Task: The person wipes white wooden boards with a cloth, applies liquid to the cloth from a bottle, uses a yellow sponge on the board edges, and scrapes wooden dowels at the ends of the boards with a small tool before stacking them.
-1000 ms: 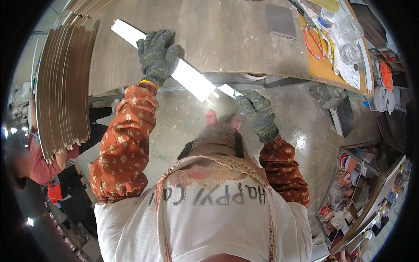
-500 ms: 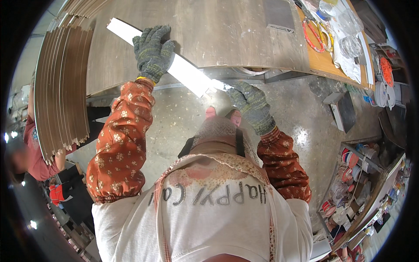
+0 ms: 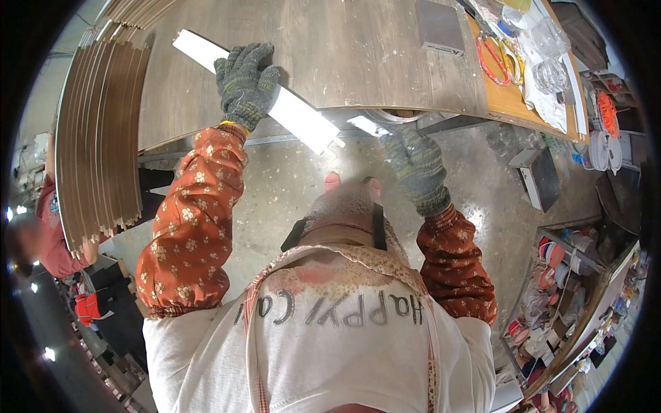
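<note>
A long, narrow white board (image 3: 303,118) lies slantwise across the near edge of the brown wood-grain table (image 3: 330,62). Its near end juts out past that edge, with a small pale bit sticking out at the corner. My left hand (image 3: 246,84), in a grey-green knit glove, is closed over the board's middle, thumb apart from the fingers. To the right of the board's end, my right hand (image 3: 416,168) wears the same kind of glove and is closed on a flat, shiny blade-like tool (image 3: 367,125). Motion blurs this hand and tool; the tool is apart from the board.
Several brown panels (image 3: 103,138) stand stacked at the left, with a person (image 3: 62,234) beyond them. A dark box (image 3: 441,27) sits on the table, near red-handled cutters (image 3: 492,62). A dark block (image 3: 537,175) rests on the floor; a cluttered shelf (image 3: 571,296) stands at right.
My right hand has moved right and slightly toward me, drawing the tool away from the board's end. My left hand and the board have shifted only slightly right.
</note>
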A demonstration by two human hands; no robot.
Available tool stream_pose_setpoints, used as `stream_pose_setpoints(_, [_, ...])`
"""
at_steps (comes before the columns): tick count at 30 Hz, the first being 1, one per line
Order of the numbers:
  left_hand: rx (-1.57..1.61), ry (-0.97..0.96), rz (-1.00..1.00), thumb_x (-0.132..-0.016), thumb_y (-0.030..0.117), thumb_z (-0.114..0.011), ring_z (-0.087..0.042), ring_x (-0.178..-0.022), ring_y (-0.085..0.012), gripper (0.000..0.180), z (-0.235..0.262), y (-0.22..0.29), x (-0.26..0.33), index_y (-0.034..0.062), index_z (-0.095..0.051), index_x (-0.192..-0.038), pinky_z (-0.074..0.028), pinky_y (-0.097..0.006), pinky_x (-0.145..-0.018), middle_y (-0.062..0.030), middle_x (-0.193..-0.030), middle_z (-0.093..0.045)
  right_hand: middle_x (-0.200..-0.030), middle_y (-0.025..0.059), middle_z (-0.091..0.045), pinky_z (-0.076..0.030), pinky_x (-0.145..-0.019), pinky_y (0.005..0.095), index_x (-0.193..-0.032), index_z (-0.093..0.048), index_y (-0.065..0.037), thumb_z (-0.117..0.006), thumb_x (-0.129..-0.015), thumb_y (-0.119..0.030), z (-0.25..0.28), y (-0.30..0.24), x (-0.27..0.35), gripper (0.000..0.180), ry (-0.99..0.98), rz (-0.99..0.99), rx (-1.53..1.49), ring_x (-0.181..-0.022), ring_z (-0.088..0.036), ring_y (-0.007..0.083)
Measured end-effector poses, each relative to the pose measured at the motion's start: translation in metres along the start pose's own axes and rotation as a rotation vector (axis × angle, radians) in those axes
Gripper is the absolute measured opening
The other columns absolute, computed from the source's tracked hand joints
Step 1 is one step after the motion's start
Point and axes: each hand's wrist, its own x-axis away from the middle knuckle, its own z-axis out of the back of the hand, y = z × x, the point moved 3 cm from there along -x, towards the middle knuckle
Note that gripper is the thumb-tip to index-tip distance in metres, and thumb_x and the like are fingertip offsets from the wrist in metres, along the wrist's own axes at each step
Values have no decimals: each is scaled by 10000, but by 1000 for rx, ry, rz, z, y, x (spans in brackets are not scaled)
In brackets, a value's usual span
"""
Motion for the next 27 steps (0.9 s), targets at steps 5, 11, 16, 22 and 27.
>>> stream_pose_setpoints(5, [41,-22,31,-731,277,-655,-507,-1124,-276,392,-2,-2,-1,151,-636,-1101,-272,-469,-1043,-48,-1130,-619,-1128,96,-582,-475,-788,396,-1175,-606,-163,-682,-721,-262,6,-42,-18,471,-201,4,-56,-946,-581,270])
stream_pose_setpoints(11, [54,29,49,-713,269,-665,-526,-1086,-262,354,2,1,2,124,-653,-1036,-292,-450,-1019,-48,-1076,-634,-1222,99,-541,-451,-849,454,-1199,-571,-105,-667,-769,-269,6,-5,20,471,33,37,87,-1045,-547,295])
stream_pose_setpoints(16, [73,-53,133,-689,235,-691,-540,-1039,-244,323,6,4,1,107,-660,-984,-325,-409,-989,-46,-1013,-638,-1037,125,-621,-494,-798,430,-1078,-622,-54,-609,-842,-160,34,-13,40,259,131,-269,-211,-918,-610,309])
stream_pose_setpoints(22, [85,-39,203,-634,336,-785,-311,-1319,-365,709,9,7,6,135,-518,-1260,-245,-429,-1116,-148,-1347,-446,-868,96,-636,-503,-671,309,-1034,-609,5,-593,-902,-90,46,-7,90,163,185,-621,-491,-737,-609,194])
stream_pose_setpoints(27, [49,-346,532,-662,565,-753,-182,-1391,-372,1036,-1,-4,22,175,-247,-1478,-149,-470,-1160,-143,-1509,-248,-824,65,-617,-495,-626,253,-1073,-625,-47,-610,-908,-115,50,-5,117,179,218,-1027,-923,-683,-573,117])
